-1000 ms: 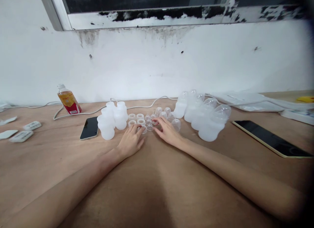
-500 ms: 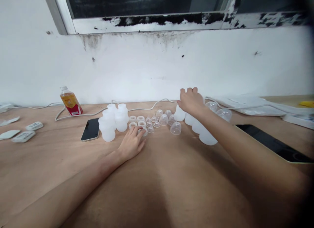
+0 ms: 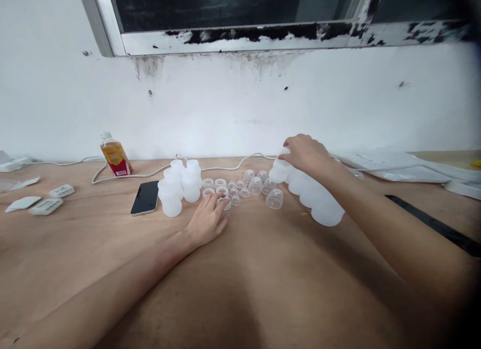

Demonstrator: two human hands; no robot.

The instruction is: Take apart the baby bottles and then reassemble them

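My left hand [image 3: 208, 219] rests on the table with its fingers apart, the fingertips at the nearest of several white rings [image 3: 208, 183]. Right of the rings stand small clear nipple-shaped pieces [image 3: 235, 200] and larger clear domes [image 3: 274, 199]. My right hand [image 3: 306, 152] is bent over the far end of a row of frosted white cups [image 3: 326, 209], thumb and fingers closed around a whitish cup there. Other frosted cups [image 3: 172, 201] stand grouped left of the rings. My right forearm hides part of what lies behind the row.
A phone [image 3: 145, 198] lies left of the cups, near a drink bottle [image 3: 116, 155]. White tags [image 3: 46, 207] lie far left. A cable [image 3: 225, 167] runs along the wall. A dark flat device [image 3: 432, 224] and plastic bags [image 3: 398, 167] are at right.
The view has shifted slightly, so most things appear further right. My right hand has turned and lowered at the far end of the cup row. My left hand stays by the rings.
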